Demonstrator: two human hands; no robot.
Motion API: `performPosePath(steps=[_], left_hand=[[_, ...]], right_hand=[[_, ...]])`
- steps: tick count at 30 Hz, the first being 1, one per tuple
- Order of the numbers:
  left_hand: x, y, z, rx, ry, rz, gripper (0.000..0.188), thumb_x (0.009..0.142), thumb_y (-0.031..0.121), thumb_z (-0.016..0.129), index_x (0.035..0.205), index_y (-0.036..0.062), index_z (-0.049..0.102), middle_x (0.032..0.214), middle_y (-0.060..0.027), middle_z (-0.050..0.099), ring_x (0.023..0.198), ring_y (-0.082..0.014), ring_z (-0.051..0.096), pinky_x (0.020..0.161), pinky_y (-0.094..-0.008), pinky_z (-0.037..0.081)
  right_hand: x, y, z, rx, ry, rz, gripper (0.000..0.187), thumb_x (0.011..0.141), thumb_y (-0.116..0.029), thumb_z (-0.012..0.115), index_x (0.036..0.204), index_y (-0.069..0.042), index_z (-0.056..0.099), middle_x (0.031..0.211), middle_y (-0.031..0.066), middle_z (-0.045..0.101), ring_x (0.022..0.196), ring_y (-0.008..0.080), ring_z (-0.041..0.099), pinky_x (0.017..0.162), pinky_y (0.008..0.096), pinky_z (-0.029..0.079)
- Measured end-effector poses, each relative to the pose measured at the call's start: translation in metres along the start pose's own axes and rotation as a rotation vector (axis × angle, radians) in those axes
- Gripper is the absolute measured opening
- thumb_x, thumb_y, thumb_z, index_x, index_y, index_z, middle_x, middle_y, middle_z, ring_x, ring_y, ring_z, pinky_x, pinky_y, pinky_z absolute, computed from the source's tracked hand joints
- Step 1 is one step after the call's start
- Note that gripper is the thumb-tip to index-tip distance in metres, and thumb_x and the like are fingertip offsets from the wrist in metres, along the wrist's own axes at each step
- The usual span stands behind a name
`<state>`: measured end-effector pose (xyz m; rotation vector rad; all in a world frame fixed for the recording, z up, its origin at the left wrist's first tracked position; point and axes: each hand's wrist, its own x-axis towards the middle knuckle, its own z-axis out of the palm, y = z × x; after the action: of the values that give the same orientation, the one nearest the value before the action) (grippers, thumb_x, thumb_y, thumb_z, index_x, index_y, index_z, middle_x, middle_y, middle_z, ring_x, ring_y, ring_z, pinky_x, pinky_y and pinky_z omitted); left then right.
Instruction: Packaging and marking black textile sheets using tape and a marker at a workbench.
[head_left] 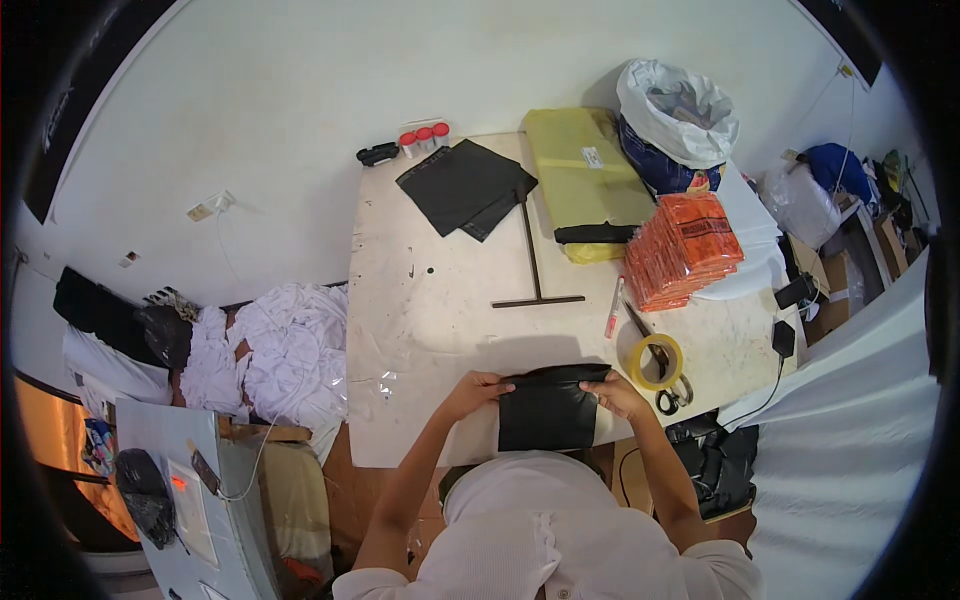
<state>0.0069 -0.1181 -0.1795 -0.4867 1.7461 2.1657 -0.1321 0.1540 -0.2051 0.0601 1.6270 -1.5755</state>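
Observation:
A black plastic mailing bag (547, 418) hangs at the table's near edge, in front of my torso. My left hand (474, 393) pinches its upper left corner. At the opposite upper corner, my right hand (617, 394) has thumb and fingers closed on the plastic. Along the top the bag's mouth looks slightly parted. Just right of my right hand lie a roll of yellow tape (637, 362) and scissors (668, 401), partly covered by the roll. A red and white marker (614, 309) rests a little farther off.
A dark T-shaped metal bar (533, 255) lies mid-table. Flat black bags (462, 185), a yellow package (580, 160) and red-capped containers (425, 139) are behind. Stacked orange packets (690, 250) and a white sack (680, 110) stand right. White cloth (290, 345) is heaped left of the table (390, 350).

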Motion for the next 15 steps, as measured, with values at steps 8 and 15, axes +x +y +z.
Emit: performPosePath(steps=[8,15], left_hand=[[0.006,-0.002,-0.023,0.159,-0.169,0.167,0.040,0.072,-0.009,0.048,0.106,0.0041,0.065,0.098,-0.0060,0.066,0.079,-0.0099,0.059,0.071,-0.0238,0.049],[0.006,0.014,-0.025,0.259,-0.223,0.127,0.037,0.069,-0.010,0.050,0.099,0.0024,0.068,0.091,-0.0075,0.068,0.078,-0.0107,0.060,0.072,-0.0225,0.048]], right_hand=[[-0.019,-0.026,0.013,-0.127,-0.358,-0.250,0.019,0.083,-0.004,0.057,0.100,0.000,0.065,0.094,0.0081,0.066,0.088,0.0144,0.061,0.080,0.0238,0.046],[-0.020,-0.036,0.008,-0.298,-0.390,-0.212,0.023,0.079,0.003,0.055,0.097,-0.003,0.068,0.098,0.0113,0.066,0.091,0.0156,0.062,0.086,0.0247,0.045]])
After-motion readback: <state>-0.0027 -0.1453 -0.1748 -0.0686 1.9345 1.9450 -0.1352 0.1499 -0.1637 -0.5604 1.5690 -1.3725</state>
